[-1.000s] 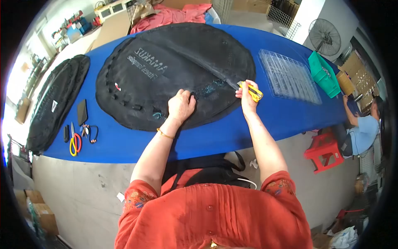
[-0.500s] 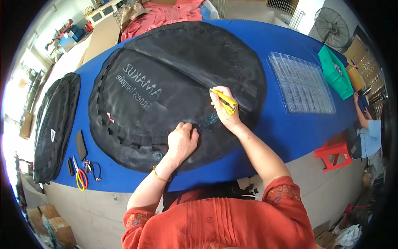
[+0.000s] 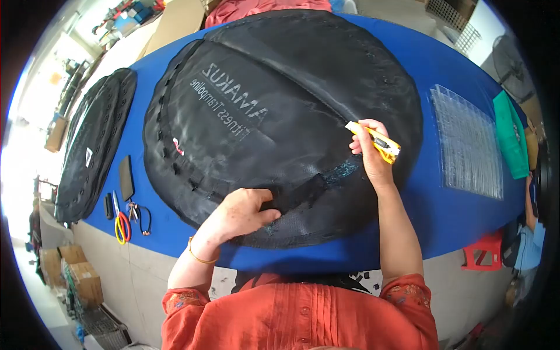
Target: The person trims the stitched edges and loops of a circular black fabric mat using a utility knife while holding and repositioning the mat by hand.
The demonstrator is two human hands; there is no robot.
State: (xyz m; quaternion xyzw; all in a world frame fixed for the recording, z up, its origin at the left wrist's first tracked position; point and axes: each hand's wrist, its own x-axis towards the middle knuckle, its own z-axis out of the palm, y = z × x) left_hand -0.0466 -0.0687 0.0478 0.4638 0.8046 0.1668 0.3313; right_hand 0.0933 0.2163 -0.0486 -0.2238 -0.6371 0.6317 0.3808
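Note:
A large round black mat (image 3: 262, 157) with mirrored white lettering lies on the blue table (image 3: 402, 219), a long fold running across it. My left hand (image 3: 248, 213) is at the mat's near edge, fingers bent and pinching dark fabric there. In my right hand (image 3: 374, 149) is a yellow box cutter (image 3: 385, 146), held above the right part of the mat with its tip toward the fold. Bluish marks (image 3: 340, 172) show on the mat between my hands. Whether the blade touches the fabric is unclear.
Another folded black mat (image 3: 93, 146), scissors (image 3: 121, 221), a dark flat case (image 3: 126, 178) and a small cord (image 3: 144, 224) lie left. On the right are clear plastic trays (image 3: 466, 146), a green bin (image 3: 510, 134), a red stool (image 3: 485, 254) and a person partly in view.
The view has shifted. My right hand with the cutter moved inward over the mat, then back outward. My left hand now has its thumb and fingers spread wider around the fabric edge.

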